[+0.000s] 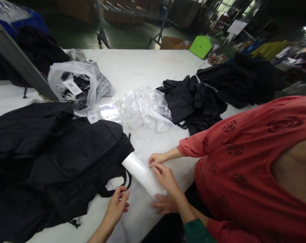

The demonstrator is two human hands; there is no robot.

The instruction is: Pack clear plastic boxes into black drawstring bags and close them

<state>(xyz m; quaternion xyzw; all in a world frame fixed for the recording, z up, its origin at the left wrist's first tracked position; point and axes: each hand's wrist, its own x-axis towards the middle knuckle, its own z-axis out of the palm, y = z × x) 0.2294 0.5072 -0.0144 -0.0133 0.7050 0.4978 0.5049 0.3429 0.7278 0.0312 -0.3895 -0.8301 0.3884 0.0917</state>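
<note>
My left hand (pixel 117 204) hovers at the near table edge beside the black strap loop of a black garment or bag (pixel 74 158). Its fingers are loosely curled and apart, with nothing visible in them. My right hand (pixel 168 179), below a green cuff, has thumb and forefinger pinched together over a glossy white sheet or roll (pixel 143 172); anything between the fingertips is too small to make out. A co-worker in red has one hand (pixel 156 158) closed right by my fingertips. Their other hand (pixel 165 204), blurred, is at the near end of the white piece.
Crumpled clear plastic bags (pixel 145 108) lie mid-table. Behind them on the left, an open plastic bag (pixel 77 84) holds black items with a white label. Black garments (pixel 193 101) are piled to the right. A grey metal bar (pixel 23 64) slants across the left side.
</note>
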